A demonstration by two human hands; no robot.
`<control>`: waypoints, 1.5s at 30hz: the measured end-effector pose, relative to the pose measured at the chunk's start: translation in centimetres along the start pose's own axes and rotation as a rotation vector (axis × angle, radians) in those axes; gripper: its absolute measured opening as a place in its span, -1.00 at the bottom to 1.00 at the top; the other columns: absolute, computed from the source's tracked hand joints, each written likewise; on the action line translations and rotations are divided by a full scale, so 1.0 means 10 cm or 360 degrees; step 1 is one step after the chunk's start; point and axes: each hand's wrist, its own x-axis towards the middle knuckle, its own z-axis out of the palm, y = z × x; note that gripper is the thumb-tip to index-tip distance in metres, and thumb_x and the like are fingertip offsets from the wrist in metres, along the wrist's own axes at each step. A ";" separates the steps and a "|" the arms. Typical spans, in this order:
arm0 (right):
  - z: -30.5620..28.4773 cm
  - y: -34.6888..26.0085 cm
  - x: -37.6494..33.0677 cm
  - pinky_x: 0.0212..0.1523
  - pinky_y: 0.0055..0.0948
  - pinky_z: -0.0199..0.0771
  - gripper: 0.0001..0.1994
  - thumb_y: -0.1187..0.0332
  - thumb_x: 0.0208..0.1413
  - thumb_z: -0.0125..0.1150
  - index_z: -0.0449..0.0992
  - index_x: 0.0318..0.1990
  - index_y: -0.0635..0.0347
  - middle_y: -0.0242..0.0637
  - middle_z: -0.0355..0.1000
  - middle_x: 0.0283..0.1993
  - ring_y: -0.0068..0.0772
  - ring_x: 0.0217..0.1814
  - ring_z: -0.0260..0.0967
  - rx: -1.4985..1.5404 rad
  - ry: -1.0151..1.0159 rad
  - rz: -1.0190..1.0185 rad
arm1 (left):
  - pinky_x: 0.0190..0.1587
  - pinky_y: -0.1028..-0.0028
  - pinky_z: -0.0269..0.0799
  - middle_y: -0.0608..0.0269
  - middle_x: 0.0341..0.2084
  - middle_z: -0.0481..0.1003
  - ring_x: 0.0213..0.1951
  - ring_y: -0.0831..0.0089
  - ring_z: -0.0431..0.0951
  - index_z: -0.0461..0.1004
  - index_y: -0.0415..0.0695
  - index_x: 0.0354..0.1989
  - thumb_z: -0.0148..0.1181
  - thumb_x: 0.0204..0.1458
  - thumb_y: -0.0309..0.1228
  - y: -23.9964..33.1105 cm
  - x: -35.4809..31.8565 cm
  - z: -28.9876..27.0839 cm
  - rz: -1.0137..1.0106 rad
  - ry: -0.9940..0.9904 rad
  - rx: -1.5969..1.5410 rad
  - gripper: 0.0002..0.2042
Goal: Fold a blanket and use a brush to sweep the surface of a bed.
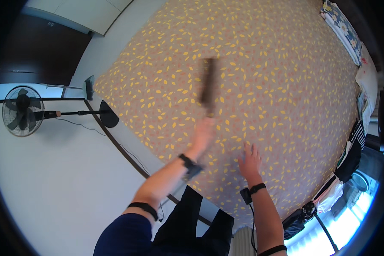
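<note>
My left hand (202, 133) is closed around the handle of a long dark brush (208, 83), which points away from me over the bed. Both the hand and the brush are smeared by motion, so whether the bristles touch the sheet I cannot tell. The bed sheet (281, 85) is taupe with yellow and pinkish leaves. My right hand (250, 163) lies on the sheet near the bed's near edge, fingers spread and holding nothing. Each wrist wears a dark strap with a small box.
Left of the bed stand a black pedestal fan (23, 111) and a broom (88, 87). A dark cabinet (42, 49) is beyond them. Along the right side lie a floral pillow (343, 27), folded clothes (350, 158) and a black bag (295, 224). A cable runs along the floor.
</note>
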 end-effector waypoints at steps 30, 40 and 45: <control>0.10 -0.64 0.52 0.32 0.11 0.02 -0.24 0.07 0.01 0.23 0.05 0.38 -0.10 -0.08 -0.11 0.45 0.21 0.45 -0.16 -0.0069 -0.0283 0.0214 | -0.56 0.56 0.26 0.48 -0.57 0.35 -0.57 0.64 0.33 0.40 -0.06 -0.25 0.04 0.20 -0.05 0.39 0.47 -0.44 -0.0284 -0.0509 -0.0155 -0.69; 0.55 -1.45 0.16 0.24 0.37 0.06 -0.18 0.07 -0.01 0.29 0.02 0.40 -0.15 0.07 -0.52 0.50 0.47 0.48 -0.57 0.0122 -0.0405 0.0431 | -0.42 0.31 0.40 0.15 -0.54 0.50 -0.52 0.40 0.49 0.51 -0.21 -0.26 -0.02 0.22 -0.15 0.40 1.34 0.41 0.0353 -0.0969 0.0330 -0.66; 0.55 -1.36 0.21 0.14 0.29 0.27 -0.13 0.03 -0.06 0.36 0.03 0.40 -0.10 0.23 -0.55 0.47 0.55 0.46 -0.55 -0.0049 -0.0365 0.0426 | -0.17 0.27 0.39 0.08 -0.28 0.56 -0.24 0.23 0.52 0.48 -0.25 -0.15 -0.10 0.22 -0.14 0.26 2.77 -2.06 -0.0133 0.0172 0.0470 -0.61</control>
